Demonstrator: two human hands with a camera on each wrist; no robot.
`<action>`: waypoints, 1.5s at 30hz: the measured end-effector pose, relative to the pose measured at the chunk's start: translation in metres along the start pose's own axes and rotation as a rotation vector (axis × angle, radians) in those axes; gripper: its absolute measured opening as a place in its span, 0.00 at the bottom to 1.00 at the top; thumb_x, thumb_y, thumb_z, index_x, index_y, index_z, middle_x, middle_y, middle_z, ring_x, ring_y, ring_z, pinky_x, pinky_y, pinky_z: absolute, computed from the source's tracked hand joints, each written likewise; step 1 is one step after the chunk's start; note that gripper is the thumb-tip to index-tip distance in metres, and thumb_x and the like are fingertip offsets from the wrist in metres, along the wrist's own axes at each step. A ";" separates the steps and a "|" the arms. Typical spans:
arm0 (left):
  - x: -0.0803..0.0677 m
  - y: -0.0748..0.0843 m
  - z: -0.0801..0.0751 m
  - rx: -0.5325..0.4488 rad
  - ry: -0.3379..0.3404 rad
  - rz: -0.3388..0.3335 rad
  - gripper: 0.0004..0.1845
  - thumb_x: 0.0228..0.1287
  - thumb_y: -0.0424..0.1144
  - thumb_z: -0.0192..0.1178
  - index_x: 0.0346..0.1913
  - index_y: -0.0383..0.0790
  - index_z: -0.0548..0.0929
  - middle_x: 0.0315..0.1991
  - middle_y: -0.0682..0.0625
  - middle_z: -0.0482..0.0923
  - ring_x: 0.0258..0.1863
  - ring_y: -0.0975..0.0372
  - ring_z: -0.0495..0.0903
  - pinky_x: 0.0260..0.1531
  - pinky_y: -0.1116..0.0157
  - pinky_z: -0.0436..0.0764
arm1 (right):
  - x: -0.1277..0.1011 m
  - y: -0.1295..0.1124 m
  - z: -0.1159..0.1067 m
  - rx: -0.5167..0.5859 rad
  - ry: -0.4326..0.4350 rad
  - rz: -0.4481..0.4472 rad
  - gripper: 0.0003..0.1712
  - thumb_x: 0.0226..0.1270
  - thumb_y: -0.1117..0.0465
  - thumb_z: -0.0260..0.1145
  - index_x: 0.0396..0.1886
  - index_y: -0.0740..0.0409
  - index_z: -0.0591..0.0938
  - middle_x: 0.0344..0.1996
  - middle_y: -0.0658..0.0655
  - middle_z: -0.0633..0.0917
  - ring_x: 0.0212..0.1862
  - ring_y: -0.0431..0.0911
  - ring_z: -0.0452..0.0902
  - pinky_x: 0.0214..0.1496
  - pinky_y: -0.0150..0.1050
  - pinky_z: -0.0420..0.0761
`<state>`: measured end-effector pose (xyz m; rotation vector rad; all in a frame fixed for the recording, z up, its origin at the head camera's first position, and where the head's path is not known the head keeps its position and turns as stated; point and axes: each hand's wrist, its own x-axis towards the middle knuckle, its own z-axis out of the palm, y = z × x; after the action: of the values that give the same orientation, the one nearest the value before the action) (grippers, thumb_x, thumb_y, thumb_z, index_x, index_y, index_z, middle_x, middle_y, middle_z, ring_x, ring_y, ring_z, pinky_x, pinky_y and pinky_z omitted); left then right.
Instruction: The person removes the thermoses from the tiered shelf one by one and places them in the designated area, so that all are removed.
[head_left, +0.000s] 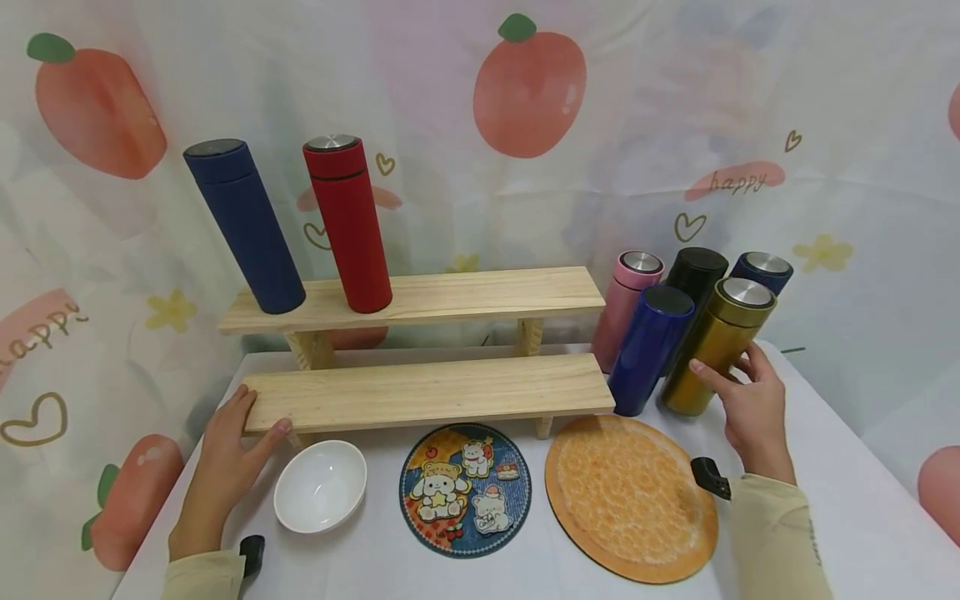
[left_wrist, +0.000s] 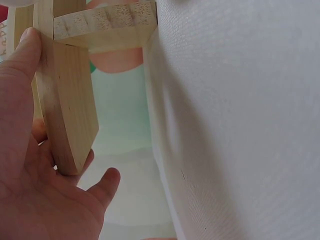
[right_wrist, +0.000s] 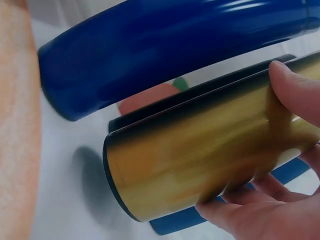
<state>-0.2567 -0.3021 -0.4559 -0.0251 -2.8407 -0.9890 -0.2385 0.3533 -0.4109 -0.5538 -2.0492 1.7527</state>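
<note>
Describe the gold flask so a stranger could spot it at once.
Right of the two-tier wooden shelf is a cluster of flasks. At its front right, the right hand grips the gold flask; its colour sets it apart from pink, black and blue neighbours.

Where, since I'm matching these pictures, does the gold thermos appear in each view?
Head: gold thermos right of centre, in the right hand.
Left wrist: not in it.
Right wrist: lower centre to right edge, below the glossy blue thermos.
Shared landmark: white tabletop, in all three.

Bottles (head_left: pixel 720 337) right of shelf (head_left: pixel 427 392) (one perhaps touching)
</note>
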 end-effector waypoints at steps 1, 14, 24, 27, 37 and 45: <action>0.000 0.000 0.000 0.000 0.001 0.002 0.53 0.77 0.62 0.61 0.83 0.25 0.52 0.85 0.29 0.42 0.82 0.30 0.43 0.73 0.26 0.51 | 0.000 0.002 0.001 -0.003 -0.003 0.001 0.50 0.77 0.61 0.72 0.89 0.38 0.56 0.86 0.59 0.56 0.85 0.60 0.47 0.83 0.61 0.53; 0.000 -0.001 0.000 0.001 0.010 0.009 0.52 0.77 0.61 0.61 0.83 0.24 0.53 0.85 0.29 0.43 0.81 0.30 0.44 0.73 0.26 0.51 | 0.004 0.015 0.007 -0.015 -0.017 0.005 0.48 0.79 0.60 0.70 0.89 0.37 0.56 0.85 0.61 0.57 0.84 0.62 0.50 0.83 0.61 0.54; 0.001 -0.002 -0.001 0.000 0.018 0.025 0.51 0.78 0.61 0.61 0.82 0.24 0.53 0.85 0.29 0.44 0.81 0.30 0.44 0.73 0.26 0.51 | 0.005 0.017 0.008 0.015 -0.017 -0.013 0.47 0.78 0.61 0.70 0.88 0.39 0.58 0.84 0.60 0.59 0.84 0.60 0.51 0.83 0.59 0.53; 0.001 -0.002 -0.001 -0.001 0.021 0.027 0.51 0.78 0.61 0.61 0.82 0.24 0.53 0.85 0.29 0.44 0.81 0.30 0.44 0.73 0.27 0.51 | 0.005 0.019 0.009 0.009 -0.013 -0.019 0.46 0.78 0.59 0.70 0.88 0.39 0.59 0.83 0.60 0.60 0.84 0.60 0.52 0.83 0.59 0.54; 0.001 -0.001 -0.001 0.005 0.015 0.019 0.52 0.78 0.61 0.60 0.83 0.25 0.53 0.85 0.29 0.43 0.81 0.31 0.44 0.73 0.27 0.51 | 0.004 0.019 0.013 -0.030 0.002 -0.027 0.46 0.79 0.57 0.69 0.88 0.39 0.56 0.83 0.61 0.59 0.82 0.63 0.56 0.82 0.58 0.58; 0.001 -0.001 0.000 0.004 0.004 0.001 0.52 0.77 0.62 0.61 0.83 0.25 0.52 0.85 0.30 0.43 0.82 0.31 0.43 0.73 0.27 0.52 | 0.001 0.008 0.015 -0.033 0.019 0.028 0.52 0.79 0.60 0.67 0.90 0.45 0.47 0.86 0.60 0.53 0.84 0.60 0.51 0.83 0.55 0.56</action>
<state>-0.2572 -0.3032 -0.4566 -0.0244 -2.8390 -0.9814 -0.2475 0.3422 -0.4207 -0.6101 -2.0705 1.7251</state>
